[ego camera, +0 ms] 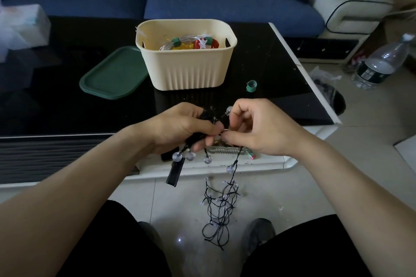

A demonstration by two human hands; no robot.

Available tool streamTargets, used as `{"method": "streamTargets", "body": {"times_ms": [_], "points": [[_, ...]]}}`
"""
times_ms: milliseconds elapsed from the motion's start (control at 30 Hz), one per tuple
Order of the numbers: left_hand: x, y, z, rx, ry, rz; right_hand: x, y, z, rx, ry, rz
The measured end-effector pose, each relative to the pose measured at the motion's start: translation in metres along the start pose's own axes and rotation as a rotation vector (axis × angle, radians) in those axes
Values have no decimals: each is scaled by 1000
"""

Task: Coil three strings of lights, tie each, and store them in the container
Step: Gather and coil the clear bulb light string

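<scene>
A loose tangle of black light string (pixel 219 207) lies on the floor, its strand running straight up to the right hand (pixel 254 128), whose fingers (pixel 233 136) pinch the wire. Touching it, the left hand (pixel 180 129) grips the coiled part, clear round bulbs dangling below. Beyond, on the table (pixel 265 63), the cream container (pixel 186 69) holds two tied coils.

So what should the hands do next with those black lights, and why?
Probably wind another loop: the right hand should feed more black wire up to the bundle the left hand grips. Much of the string hangs down to the floor, so it isn't ready for the green tie or the basket.
</scene>
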State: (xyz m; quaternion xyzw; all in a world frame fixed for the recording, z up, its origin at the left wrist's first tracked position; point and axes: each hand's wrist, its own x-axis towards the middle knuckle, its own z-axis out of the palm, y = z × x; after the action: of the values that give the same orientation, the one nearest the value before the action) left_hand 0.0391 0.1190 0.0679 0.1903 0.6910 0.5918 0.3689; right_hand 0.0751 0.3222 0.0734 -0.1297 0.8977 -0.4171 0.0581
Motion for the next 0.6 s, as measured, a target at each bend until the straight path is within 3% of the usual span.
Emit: {"method": "streamTargets", "body": {"times_ms": [133, 333, 600], "points": [[-3, -1, -6, 88, -40, -56, 2, 4, -2, -61, 20, -3], [-10, 5, -9, -68, -66, -67, 7, 5, 4, 56, 123, -78], [-11, 6, -4, -468, -31, 112, 11, 12, 8, 289, -46, 74]]}}
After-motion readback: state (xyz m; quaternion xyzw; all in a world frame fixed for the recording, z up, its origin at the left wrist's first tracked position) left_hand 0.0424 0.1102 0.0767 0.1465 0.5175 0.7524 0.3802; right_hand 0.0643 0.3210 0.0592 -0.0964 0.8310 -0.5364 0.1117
